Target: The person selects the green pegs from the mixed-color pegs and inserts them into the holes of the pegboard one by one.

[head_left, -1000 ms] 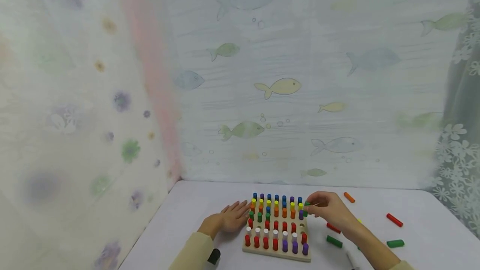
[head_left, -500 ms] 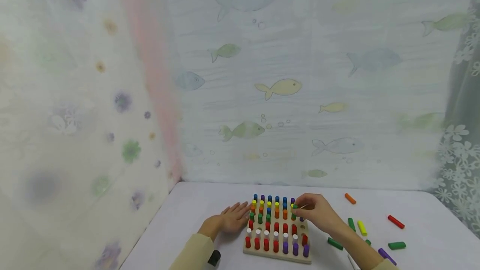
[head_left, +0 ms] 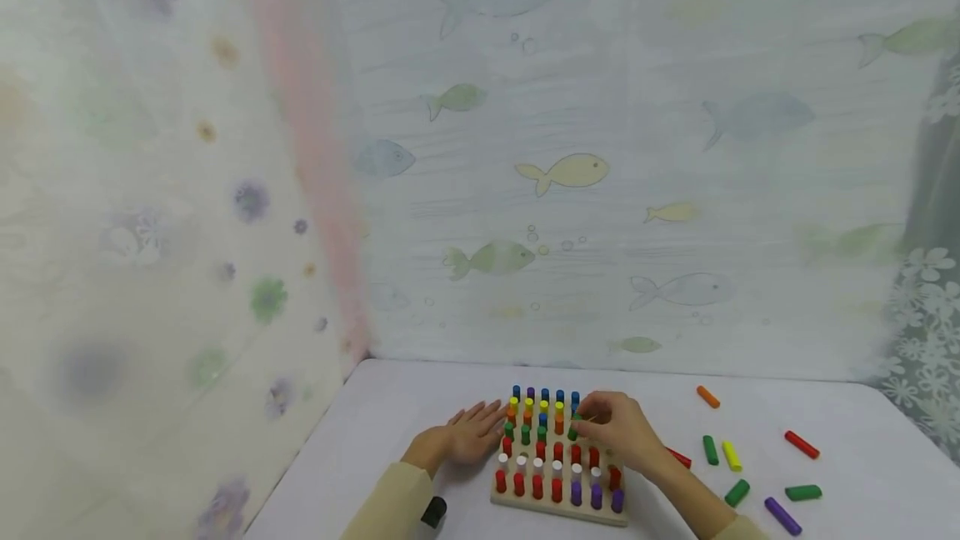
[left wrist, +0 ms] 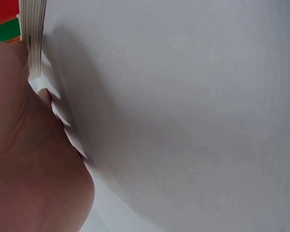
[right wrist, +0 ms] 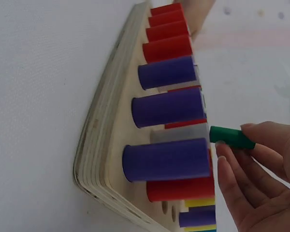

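A wooden pegboard (head_left: pixel 558 512) stands on the white table, set with rows of red, white, purple, green, orange, yellow and blue pegs. Between thumb and fingers, my right hand (head_left: pixel 618 432) pinches a green peg (right wrist: pixel 231 137) over the board, in line with the row of green pegs (head_left: pixel 526 434). In the right wrist view this peg is clear of the purple pegs (right wrist: pixel 166 159) nearest the camera. Its lower end is hard to make out in the head view. My left hand (head_left: pixel 471 433) lies flat with fingers extended, touching or very near the board's left edge.
Loose pegs lie right of the board: an orange peg (head_left: pixel 708 397), a red peg (head_left: pixel 802 444), a yellow peg (head_left: pixel 732 456), a purple peg (head_left: pixel 783 516) and several green ones. A black object (head_left: pixel 434 512) sits by the left sleeve. Patterned curtains rise behind the table.
My right hand has carried the green peg leftward from the board's right edge to over its inner columns. The left hand stays in place. The head view has shifted slightly.
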The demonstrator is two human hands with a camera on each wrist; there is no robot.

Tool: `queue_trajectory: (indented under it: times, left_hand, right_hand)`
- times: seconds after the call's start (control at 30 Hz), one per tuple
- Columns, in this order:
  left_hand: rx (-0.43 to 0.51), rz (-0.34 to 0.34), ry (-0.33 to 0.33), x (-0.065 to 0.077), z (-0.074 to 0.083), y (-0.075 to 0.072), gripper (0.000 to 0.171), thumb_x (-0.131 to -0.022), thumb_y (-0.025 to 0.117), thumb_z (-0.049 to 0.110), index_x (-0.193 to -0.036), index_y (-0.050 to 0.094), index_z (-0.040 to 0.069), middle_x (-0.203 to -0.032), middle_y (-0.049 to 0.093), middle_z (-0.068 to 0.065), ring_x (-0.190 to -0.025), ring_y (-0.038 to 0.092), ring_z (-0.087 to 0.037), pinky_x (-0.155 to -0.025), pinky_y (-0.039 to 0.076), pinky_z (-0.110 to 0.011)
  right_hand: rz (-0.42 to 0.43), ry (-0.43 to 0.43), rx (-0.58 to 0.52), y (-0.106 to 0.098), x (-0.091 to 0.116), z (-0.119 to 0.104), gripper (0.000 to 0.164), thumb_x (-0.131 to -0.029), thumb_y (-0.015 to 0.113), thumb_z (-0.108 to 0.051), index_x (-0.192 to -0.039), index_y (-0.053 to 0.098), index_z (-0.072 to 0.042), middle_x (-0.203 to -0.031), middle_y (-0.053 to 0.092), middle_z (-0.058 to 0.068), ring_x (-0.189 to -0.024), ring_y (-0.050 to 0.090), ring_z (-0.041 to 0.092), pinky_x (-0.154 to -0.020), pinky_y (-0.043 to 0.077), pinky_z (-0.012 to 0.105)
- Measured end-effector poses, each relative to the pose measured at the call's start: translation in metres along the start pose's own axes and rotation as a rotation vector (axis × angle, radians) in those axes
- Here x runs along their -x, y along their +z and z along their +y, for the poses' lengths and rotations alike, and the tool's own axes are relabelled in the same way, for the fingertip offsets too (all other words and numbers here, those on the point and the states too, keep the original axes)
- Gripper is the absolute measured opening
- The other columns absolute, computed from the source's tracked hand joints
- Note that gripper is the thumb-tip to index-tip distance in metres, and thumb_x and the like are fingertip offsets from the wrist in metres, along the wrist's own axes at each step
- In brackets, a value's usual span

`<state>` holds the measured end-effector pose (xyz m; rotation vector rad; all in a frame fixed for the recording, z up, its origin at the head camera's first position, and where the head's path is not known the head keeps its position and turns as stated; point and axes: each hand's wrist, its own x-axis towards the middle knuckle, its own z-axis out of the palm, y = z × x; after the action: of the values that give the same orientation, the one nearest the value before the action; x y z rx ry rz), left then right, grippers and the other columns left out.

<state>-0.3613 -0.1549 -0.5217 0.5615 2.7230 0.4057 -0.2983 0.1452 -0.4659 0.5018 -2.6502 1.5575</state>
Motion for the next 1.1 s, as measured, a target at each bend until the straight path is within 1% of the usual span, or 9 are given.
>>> queue_trajectory:
  times: [0.07,0.2,0.3,0.37,0.53,0.67,0.73,0.93,1.1]
  left_hand:
    - [0.007,-0.007,-0.007,0.003,0.004,-0.004,0.060,-0.108,0.031,0.055,-0.164,0.024,0.035,-0.171,0.021,0.004,-0.158,0.013,-0.025,-0.126,0.009,-0.055]
    - [-0.017,-0.021,-0.009,0.013,0.015,-0.012,0.059,-0.109,0.032,0.053,-0.164,0.025,0.032,-0.170,0.023,0.003,-0.158,0.015,-0.026,-0.125,0.012,-0.057]
    - [-0.032,-0.030,-0.013,0.018,0.022,-0.017,0.058,-0.109,0.034,0.050,-0.163,0.027,0.030,-0.170,0.025,0.002,-0.157,0.017,-0.026,-0.125,0.014,-0.056]
    - [-0.024,-0.040,-0.018,0.021,0.025,-0.019,0.058,-0.109,0.035,0.049,-0.164,0.027,0.029,-0.170,0.023,0.002,-0.157,0.016,-0.026,-0.125,0.013,-0.056]
    - [-0.017,-0.038,0.001,0.017,0.018,-0.015,0.060,-0.109,0.029,0.052,-0.165,0.021,0.032,-0.171,0.019,0.002,-0.158,0.012,-0.028,-0.125,0.010,-0.058]
    - [-0.022,-0.032,0.006,0.017,0.016,-0.015,0.059,-0.109,0.029,0.053,-0.164,0.021,0.033,-0.171,0.020,0.003,-0.158,0.014,-0.027,-0.125,0.010,-0.057]
    - [-0.032,-0.030,0.007,0.019,0.018,-0.017,0.059,-0.109,0.031,0.052,-0.164,0.023,0.032,-0.170,0.022,0.003,-0.157,0.016,-0.027,-0.125,0.013,-0.057]
    - [-0.038,-0.036,0.000,0.024,0.025,-0.024,0.058,-0.109,0.036,0.047,-0.164,0.027,0.027,-0.170,0.024,0.001,-0.157,0.018,-0.027,-0.125,0.015,-0.055]
    - [-0.040,-0.037,0.016,0.017,0.018,-0.019,0.059,-0.110,0.031,0.051,-0.164,0.023,0.030,-0.170,0.022,0.001,-0.157,0.017,-0.028,-0.125,0.015,-0.057]
  right_hand:
    - [-0.007,-0.014,0.011,0.003,-0.001,0.001,0.011,-0.091,0.078,-0.014,-0.097,0.072,-0.006,-0.092,0.071,0.000,-0.083,0.067,0.016,-0.072,0.057,0.027]
    - [-0.023,-0.043,0.020,0.009,-0.002,0.001,0.011,-0.090,0.078,-0.012,-0.095,0.072,-0.005,-0.091,0.072,0.001,-0.082,0.068,0.017,-0.070,0.059,0.027]
    - [-0.015,-0.029,0.035,0.013,-0.002,-0.001,0.010,-0.090,0.078,-0.010,-0.094,0.071,-0.005,-0.090,0.071,0.001,-0.082,0.068,0.016,-0.070,0.060,0.027]
    - [-0.005,-0.008,0.055,0.016,-0.002,-0.002,0.009,-0.089,0.079,-0.009,-0.093,0.071,-0.006,-0.089,0.071,0.000,-0.081,0.067,0.015,-0.071,0.060,0.028]
    - [0.012,0.015,0.088,0.021,-0.004,-0.002,0.010,-0.088,0.080,-0.008,-0.092,0.071,-0.007,-0.086,0.070,-0.001,-0.080,0.065,0.014,-0.072,0.059,0.029]
    - [0.007,0.028,0.102,0.023,-0.005,-0.001,0.010,-0.088,0.080,-0.008,-0.093,0.072,-0.007,-0.086,0.069,-0.002,-0.079,0.064,0.013,-0.072,0.058,0.030]
    - [0.005,0.030,0.110,0.023,-0.005,0.000,0.011,-0.087,0.080,-0.009,-0.093,0.072,-0.007,-0.085,0.068,-0.002,-0.079,0.064,0.013,-0.073,0.058,0.030]
    - [0.003,0.000,0.131,0.023,-0.005,-0.001,0.009,-0.088,0.079,-0.007,-0.092,0.072,-0.007,-0.083,0.069,-0.002,-0.077,0.063,0.013,-0.072,0.058,0.031]
    - [0.007,-0.005,0.148,0.025,-0.006,0.001,0.008,-0.088,0.079,-0.006,-0.091,0.071,-0.007,-0.082,0.069,-0.003,-0.076,0.062,0.012,-0.071,0.057,0.029]
